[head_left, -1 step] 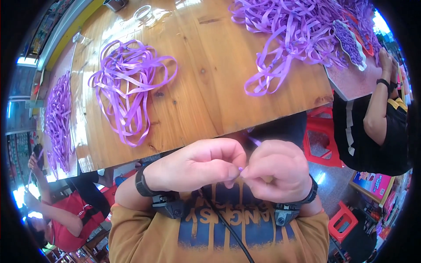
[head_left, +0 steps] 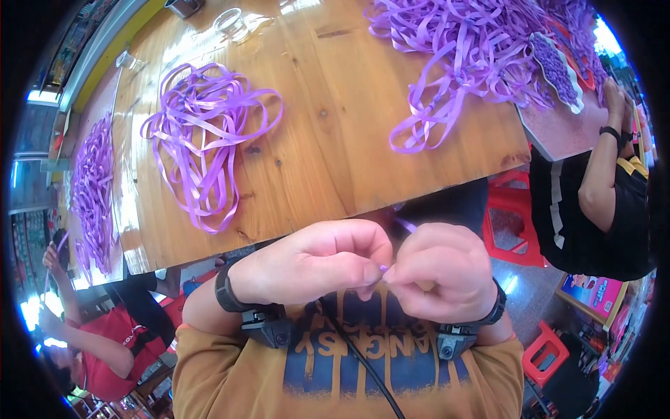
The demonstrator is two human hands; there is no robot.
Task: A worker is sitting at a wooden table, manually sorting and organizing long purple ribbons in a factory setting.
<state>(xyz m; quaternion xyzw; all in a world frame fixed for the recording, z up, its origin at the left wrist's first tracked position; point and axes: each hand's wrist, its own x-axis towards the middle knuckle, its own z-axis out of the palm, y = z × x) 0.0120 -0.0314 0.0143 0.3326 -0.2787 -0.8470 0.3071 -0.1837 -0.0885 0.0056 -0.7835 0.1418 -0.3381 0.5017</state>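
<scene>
Purple ribbon piece [head_left: 384, 267] pinched between left hand [head_left: 314, 262] and right hand [head_left: 440, 272], both grips clamped on it.

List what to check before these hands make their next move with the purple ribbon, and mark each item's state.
1. Left hand pinching the purple ribbon piece: ok, fingertips closed on it.
2. Right hand meeting it at the same spot: ok, the hands touch.
3. Length of ribbon in hand: cannot tell, mostly hidden by the fingers.
4. Loose ribbon bundle on the wooden table: ok, lying apart from the hands.
5. Large ribbon pile at the far right: ok, on the table.
6. Neighbour's arm clear of the hands: ok.
</scene>
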